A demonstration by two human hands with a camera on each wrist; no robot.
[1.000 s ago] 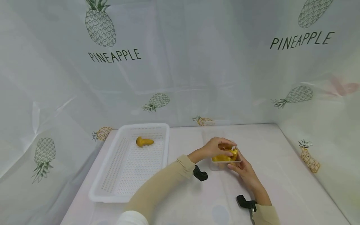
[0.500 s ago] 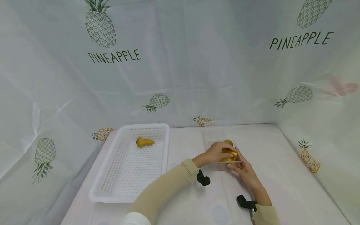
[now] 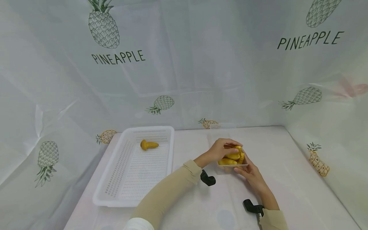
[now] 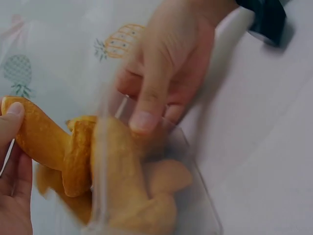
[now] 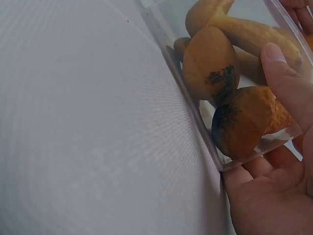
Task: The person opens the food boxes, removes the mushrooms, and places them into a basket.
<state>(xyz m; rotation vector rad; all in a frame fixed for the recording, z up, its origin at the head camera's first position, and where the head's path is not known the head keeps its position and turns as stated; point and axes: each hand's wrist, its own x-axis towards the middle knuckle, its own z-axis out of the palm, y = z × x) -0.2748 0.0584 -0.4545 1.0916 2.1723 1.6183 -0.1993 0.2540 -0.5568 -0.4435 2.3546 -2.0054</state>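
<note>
My left hand [image 3: 219, 150] is over the left side of a clear plastic box [image 3: 222, 171], pinching the stem end of a yellow-brown mushroom [image 4: 46, 137] between thumb and fingers. This mushroom lies against others at the box's open top. My right hand [image 3: 252, 175] grips the box from the right; its thumb [image 5: 288, 81] presses one wall and its fingers reach round the bottom edge. Through the clear walls show several mushrooms [image 5: 210, 63], some with dark patches on their caps. Fingers of the left hand partly cover the contents in the head view.
To the left stands a white perforated basket [image 3: 99, 191] with one mushroom [image 3: 148, 145] near its far end. A clear flat lid-like piece [image 3: 218, 132] extends behind the box. A pineapple-print curtain [image 3: 184, 73] borders the table [image 3: 299, 179] at the back and sides.
My left hand dipped toward the box with a mushroom's cap pointing away, then rose slightly and back left. More mushrooms show at the opening. My right hand and the box stay nearly still.
</note>
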